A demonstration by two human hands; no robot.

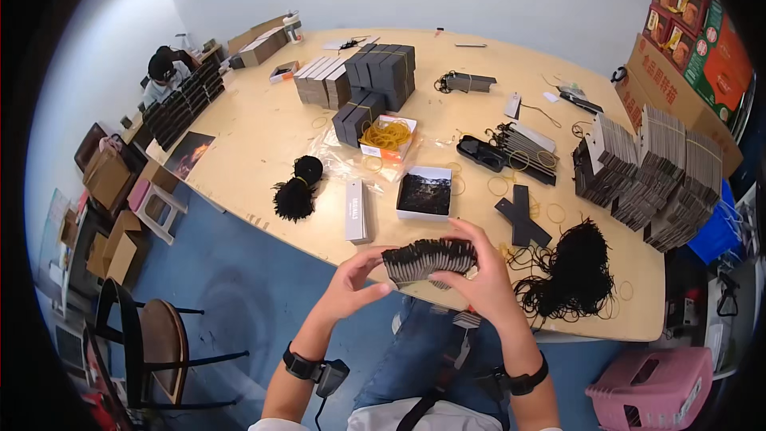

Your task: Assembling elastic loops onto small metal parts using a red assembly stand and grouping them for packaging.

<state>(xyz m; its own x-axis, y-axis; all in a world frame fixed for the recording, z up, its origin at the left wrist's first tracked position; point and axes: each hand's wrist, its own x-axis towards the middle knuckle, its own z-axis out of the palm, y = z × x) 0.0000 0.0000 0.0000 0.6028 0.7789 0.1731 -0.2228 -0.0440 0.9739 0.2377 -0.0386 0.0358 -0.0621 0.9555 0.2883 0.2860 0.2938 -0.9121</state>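
One arched tag stack looks grey, black-topped.

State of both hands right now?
Right hand: closed on a bundle of thin grey cards topped with black cord.
Left hand: curved at the bundle's left end; grip unclear.

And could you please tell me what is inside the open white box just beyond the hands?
The white box holds black material, too indistinct to identify; it covers the bottom, hiding anything beneath.
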